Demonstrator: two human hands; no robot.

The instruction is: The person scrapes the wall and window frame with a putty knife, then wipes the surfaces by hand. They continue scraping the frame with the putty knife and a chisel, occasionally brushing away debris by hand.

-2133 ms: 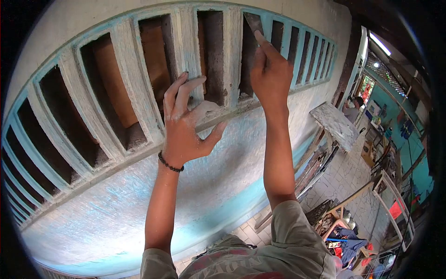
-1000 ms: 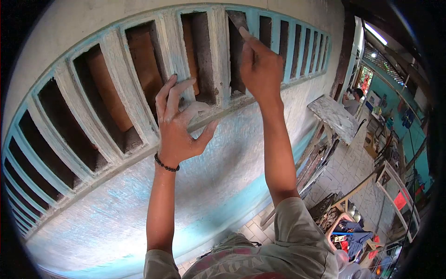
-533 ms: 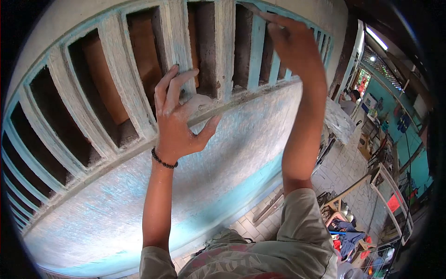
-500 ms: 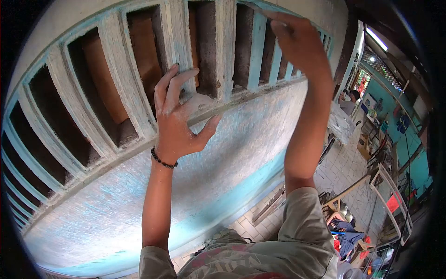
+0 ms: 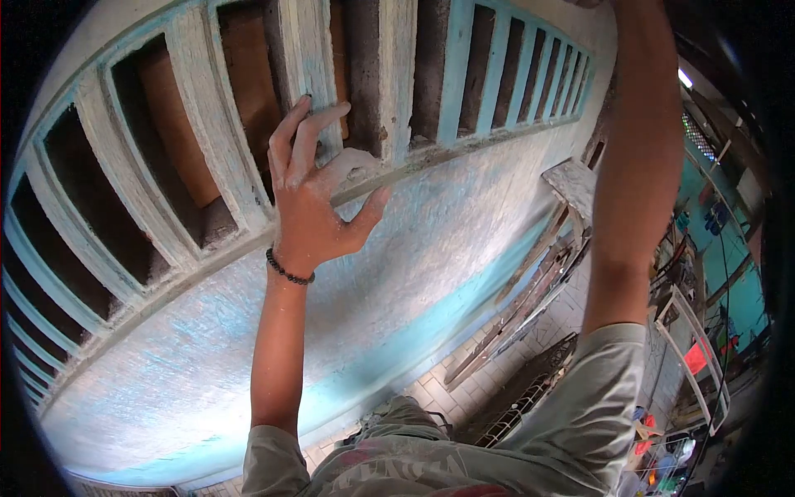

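My left hand (image 5: 310, 190), dusty and with a dark bead bracelet at the wrist, rests at the lower ledge of a slatted opening, fingers spread against a worn slat (image 5: 310, 58). Nothing shows in its grip. The slats in the middle are scraped and whitish; those at the right (image 5: 497, 70) are light blue. Below the ledge (image 5: 464, 149) is a wall (image 5: 397, 257) with patchy blue and whitish paint. My right hand (image 5: 586, 2) is mostly cut off by the top edge, right of the slats; its fingers and anything in them cannot be made out.
Wooden pieces and a small board-topped stand (image 5: 571, 186) lean by the wall at the right. A metal rack (image 5: 522, 406) lies on the tiled floor (image 5: 443, 389). Farther right are a pale frame (image 5: 691, 356) and a teal wall (image 5: 720, 273).
My right hand has moved right and up, away from the blue slats to the top edge of the view. My left hand keeps its place on the slat.
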